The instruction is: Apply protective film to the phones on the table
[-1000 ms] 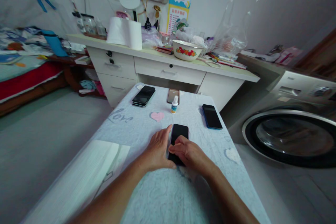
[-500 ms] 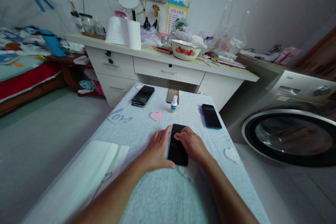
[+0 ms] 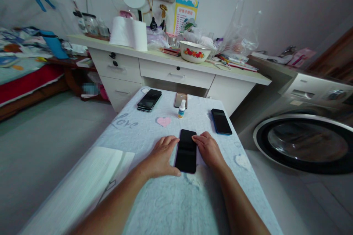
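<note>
Black glossy rectangular phone (image 3: 186,153) flat on pale-blue cloth-covered surface (image 3: 171,205). Left hand (image 3: 160,157) spread at its 9 o'clock edge, likely bracing against sliding; right hand (image 3: 209,150) bunched at 2 o'clock, can't tell if clamped.

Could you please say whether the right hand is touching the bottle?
No, the right hand is at the edge of the phone, away from the bottle.
</note>
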Tool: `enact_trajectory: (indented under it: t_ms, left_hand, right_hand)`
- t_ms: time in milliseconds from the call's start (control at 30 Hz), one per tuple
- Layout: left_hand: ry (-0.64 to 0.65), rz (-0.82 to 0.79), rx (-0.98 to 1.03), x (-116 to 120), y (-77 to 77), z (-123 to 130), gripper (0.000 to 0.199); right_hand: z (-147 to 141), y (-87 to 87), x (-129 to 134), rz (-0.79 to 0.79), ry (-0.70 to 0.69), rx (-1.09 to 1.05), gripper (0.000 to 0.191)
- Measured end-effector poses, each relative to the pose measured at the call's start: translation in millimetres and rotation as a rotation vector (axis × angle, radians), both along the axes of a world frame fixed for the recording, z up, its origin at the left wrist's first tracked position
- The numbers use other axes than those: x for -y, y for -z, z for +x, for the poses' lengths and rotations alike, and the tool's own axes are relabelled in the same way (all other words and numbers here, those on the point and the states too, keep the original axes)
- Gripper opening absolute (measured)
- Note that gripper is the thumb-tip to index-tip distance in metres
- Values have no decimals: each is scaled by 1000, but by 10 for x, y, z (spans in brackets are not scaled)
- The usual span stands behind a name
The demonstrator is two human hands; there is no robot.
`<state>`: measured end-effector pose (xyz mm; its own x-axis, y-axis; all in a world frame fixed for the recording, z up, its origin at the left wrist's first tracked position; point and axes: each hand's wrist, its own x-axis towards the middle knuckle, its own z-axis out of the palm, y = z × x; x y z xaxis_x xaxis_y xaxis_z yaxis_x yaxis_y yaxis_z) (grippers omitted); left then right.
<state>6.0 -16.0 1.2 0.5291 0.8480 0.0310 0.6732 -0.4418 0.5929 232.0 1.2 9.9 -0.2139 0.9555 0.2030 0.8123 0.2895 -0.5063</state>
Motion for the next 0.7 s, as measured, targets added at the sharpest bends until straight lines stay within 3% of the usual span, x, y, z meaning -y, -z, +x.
enact_trajectory:
  t_ms: [400,533,700]
  left_hand:
    - [-18,2,-41,27,-22,46,93]
    - [-19,3,-54,26,-34,52,94]
    - [-20,14,-68,25,-41,61,93]
  right_hand:
    - [252,-136,139,-458,-475,-383,20]
    - [280,-136,151,-583,-489,-481,22]
    - [250,-135,125,-484,-404,-422,21]
